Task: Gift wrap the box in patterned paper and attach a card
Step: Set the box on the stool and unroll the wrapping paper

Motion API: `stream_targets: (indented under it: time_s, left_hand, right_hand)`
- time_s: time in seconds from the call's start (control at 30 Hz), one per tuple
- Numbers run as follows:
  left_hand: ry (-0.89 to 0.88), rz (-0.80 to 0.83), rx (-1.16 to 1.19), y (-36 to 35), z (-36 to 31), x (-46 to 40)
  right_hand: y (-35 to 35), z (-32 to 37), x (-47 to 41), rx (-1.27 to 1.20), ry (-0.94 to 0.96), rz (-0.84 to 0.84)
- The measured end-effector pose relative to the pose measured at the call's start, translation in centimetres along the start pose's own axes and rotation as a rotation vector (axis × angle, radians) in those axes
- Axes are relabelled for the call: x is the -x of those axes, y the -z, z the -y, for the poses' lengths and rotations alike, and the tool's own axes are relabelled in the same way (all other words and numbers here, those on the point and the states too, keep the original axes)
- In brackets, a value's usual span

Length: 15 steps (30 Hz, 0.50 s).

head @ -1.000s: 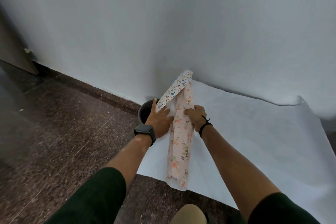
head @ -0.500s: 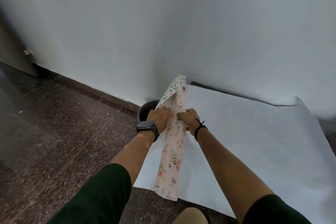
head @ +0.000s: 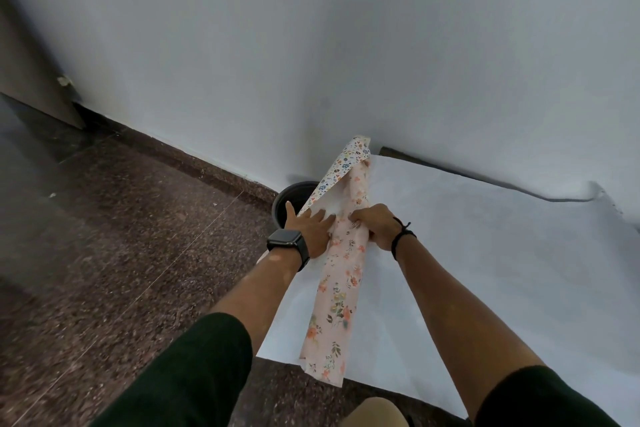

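Observation:
A long roll of pink floral wrapping paper (head: 341,302) lies on a white sheet (head: 485,270) spread over the floor, its far end toward the wall. A second sheet with a blue and orange flower print (head: 341,166) peels off the roll's left side, its white underside showing. My left hand (head: 310,230), with a dark watch on the wrist, lies flat with spread fingers on that loosened white flap. My right hand (head: 375,225), with a black cord on the wrist, grips the pink roll from the right. No box or card is in view.
A dark round bucket (head: 289,199) stands against the white wall (head: 311,45) just left of the roll's far end. Dark speckled stone floor (head: 121,253) lies to the left. A grey door or panel (head: 31,80) is at far left. My knee (head: 375,412) shows at the bottom.
Both hands closed in on the roll half a second ago; now my left hand has spread flat on the loosened flap, which has opened out leftward. The roll stays between my hands.

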State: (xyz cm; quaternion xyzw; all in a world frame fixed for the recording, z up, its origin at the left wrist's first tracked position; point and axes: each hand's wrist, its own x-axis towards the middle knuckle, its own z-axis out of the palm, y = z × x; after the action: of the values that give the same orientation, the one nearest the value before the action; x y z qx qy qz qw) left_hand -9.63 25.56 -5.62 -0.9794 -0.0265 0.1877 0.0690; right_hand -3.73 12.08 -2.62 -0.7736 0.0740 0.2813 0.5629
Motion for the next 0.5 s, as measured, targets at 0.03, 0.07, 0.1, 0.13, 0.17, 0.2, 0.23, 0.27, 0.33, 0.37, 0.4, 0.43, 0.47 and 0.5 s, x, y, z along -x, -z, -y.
stream_targets:
  time_s: [0.03,0.07,0.1,0.13,0.17,0.2,0.23,0.27,0.33,0.37,0.4,0.43,0.47,0.5]
  left_hand:
    - [0.002,-0.004,-0.013,-0.1,0.0,0.1]
    - [0.004,-0.011,-0.026,-0.1,-0.1,0.1]
    - [0.006,-0.020,-0.037,-0.2,-0.1,0.1]
    - [0.008,-0.026,-0.046,-0.2,-0.2,0.1]
    - [0.011,-0.028,-0.051,-0.2,-0.2,0.2]
    - [0.012,-0.026,-0.053,-0.2,-0.3,0.1]
    - [0.014,-0.025,-0.051,-0.2,-0.4,0.1]
    - [0.015,-0.028,-0.045,-0.2,-0.4,0.1]
    - [0.014,-0.037,-0.035,-0.2,-0.4,0.2]
    - [0.013,-0.036,-0.029,-0.1,-0.4,0.2]
    - [0.011,-0.035,-0.024,-0.1,-0.4,0.2]
    - [0.012,-0.034,-0.022,0.0,-0.4,0.1]
    - [0.011,-0.032,-0.020,0.0,-0.4,0.1]
    - [0.010,-0.030,-0.019,0.0,-0.4,0.1]
  right_hand:
    - [0.2,-0.1,0.0,-0.017,-0.002,0.005]
    - [0.3,-0.2,0.0,-0.033,-0.003,0.007]
    - [0.4,-0.2,0.0,-0.042,-0.004,0.005]
    - [0.5,-0.3,0.0,-0.049,-0.001,0.007]
    - [0.6,-0.4,0.0,-0.054,0.004,0.013]
    - [0.7,-0.5,-0.1,-0.061,0.011,0.017]
    - [0.8,-0.6,-0.1,-0.066,0.016,0.021]
    - [0.9,-0.7,-0.2,-0.074,0.019,0.024]
    - [1.1,-0.9,-0.4,-0.088,0.024,0.029]
    - [1.2,-0.9,-0.4,-0.092,0.026,0.032]
    - [1.2,-1.0,-0.5,-0.093,0.031,0.032]
    - [1.3,-1.0,-0.5,-0.090,0.038,0.031]
    - [1.3,-1.1,-0.5,-0.090,0.048,0.032]
    - [1.4,-1.2,-0.4,-0.091,0.058,0.032]
